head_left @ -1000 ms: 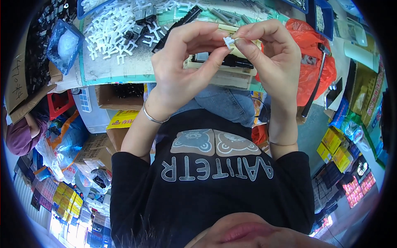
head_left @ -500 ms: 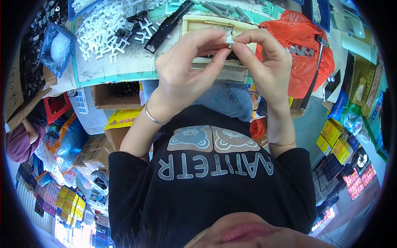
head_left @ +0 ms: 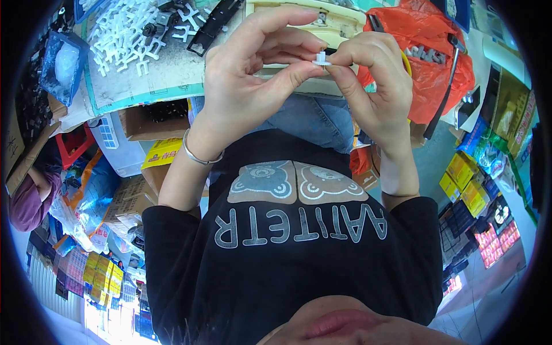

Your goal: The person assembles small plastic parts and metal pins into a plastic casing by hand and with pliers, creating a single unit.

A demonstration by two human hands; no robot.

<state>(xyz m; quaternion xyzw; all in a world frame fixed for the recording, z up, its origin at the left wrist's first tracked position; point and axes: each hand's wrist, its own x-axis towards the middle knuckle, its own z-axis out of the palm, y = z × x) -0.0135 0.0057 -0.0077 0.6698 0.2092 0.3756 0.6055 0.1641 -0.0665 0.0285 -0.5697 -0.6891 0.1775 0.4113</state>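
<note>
so the small white piece (head_left: 321,58) is up around 1 o'clock in the view, held off the tabletop (head_left: 144,87) between both hands. the left hand (head_left: 244,75) comes at it from 9 o'clock, thumb and fingertips pinched on it, and there's a silver bracelet (head_left: 198,155) on that wrist. the right hand (head_left: 379,80) has it from 3 o'clock, thumb and index finger pinching the near edge, other fingers curled in.

going round from that piece: a cream fixture (head_left: 349,23) sits just past it at 12 to 1, partly hidden by the fingers. a black slotted strip (head_left: 214,26) lies tilted between 9 and 10, with a loose pile of white forked parts (head_left: 123,37) further out the same way. out at 9 there's a blue bin (head_left: 64,96). over at 3, a red plastic bag (head_left: 428,92) with grey parts (head_left: 425,54) showing, and a black-handled hammer (head_left: 445,92) beyond.
</note>
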